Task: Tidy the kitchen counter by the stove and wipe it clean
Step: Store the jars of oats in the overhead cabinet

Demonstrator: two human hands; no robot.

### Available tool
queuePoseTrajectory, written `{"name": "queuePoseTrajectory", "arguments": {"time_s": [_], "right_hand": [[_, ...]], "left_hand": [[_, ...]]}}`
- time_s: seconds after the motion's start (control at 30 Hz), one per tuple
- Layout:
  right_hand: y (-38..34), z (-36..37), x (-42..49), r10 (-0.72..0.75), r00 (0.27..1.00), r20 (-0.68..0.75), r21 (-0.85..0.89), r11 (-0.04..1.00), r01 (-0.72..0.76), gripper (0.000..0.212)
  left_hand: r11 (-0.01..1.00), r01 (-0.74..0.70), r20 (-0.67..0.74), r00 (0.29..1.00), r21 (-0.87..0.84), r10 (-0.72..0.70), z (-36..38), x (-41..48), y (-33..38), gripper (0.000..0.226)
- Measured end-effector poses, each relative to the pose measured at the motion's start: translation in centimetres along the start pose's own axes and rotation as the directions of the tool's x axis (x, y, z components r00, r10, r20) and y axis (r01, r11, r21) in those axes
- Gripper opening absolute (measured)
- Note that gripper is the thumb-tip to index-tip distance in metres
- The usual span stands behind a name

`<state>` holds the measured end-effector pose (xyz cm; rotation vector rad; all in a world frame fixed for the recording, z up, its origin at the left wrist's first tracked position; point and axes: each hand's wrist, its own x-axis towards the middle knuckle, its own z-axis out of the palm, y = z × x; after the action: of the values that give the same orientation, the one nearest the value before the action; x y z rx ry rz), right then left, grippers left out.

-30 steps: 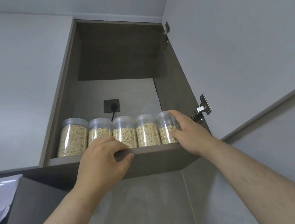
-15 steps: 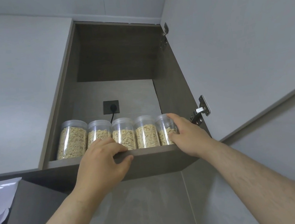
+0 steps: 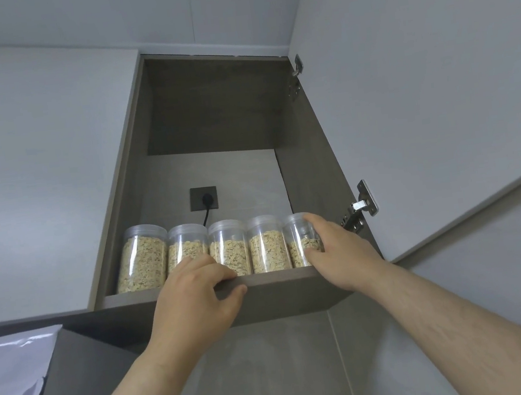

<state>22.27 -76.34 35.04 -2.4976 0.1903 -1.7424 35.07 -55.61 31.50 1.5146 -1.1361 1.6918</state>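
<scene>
Several clear lidded jars of oat flakes stand in a row on the bottom shelf (image 3: 279, 285) of an open wall cabinet overhead. My right hand (image 3: 341, 253) holds the rightmost jar (image 3: 296, 235), with the thumb across its front and the fingers round its right side. This jar stands upright on the shelf against its neighbour (image 3: 266, 245). My left hand (image 3: 195, 290) grips the shelf's front edge, fingers curled over the top in front of the second jar (image 3: 186, 244) and thumb underneath. The leftmost jar (image 3: 144, 261) is the fullest.
The cabinet door (image 3: 436, 93) hangs open to the right on metal hinges (image 3: 357, 210). A black socket (image 3: 203, 198) with a plugged cable sits on the back wall behind the jars. A white plastic-wrapped object (image 3: 8, 376) is at lower left. Grey tiled wall lies below.
The view has tilted up a little, so the shelf sits lower in frame. Both hands keep their holds on the shelf edge and the rightmost jar.
</scene>
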Motion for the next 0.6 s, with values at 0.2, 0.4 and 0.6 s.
{"name": "queuePoseTrajectory", "arguments": {"time_s": [0.2, 0.4, 0.6], "right_hand": [[0.4, 1.0, -1.0, 0.019, 0.989, -0.144, 0.086, 0.996, -0.006, 0.055], [0.4, 1.9, -5.1, -0.054, 0.983, -0.175, 0.03, 0.998, 0.06, 0.047], [-1.1, -0.1, -8.9, -0.039, 0.997, -0.07, 0.088, 0.995, 0.045, 0.027]], "left_hand": [[1.0, -0.028, 0.043, 0.999, -0.002, 0.029, -0.4, 0.1, -0.1, 0.012], [0.998, -0.059, 0.11, 0.992, 0.025, 0.056, -1.2, 0.0, 0.3, 0.012], [0.991, -0.071, 0.217, 0.975, 0.111, 0.045, -2.5, -1.4, 1.4, 0.027]]}}
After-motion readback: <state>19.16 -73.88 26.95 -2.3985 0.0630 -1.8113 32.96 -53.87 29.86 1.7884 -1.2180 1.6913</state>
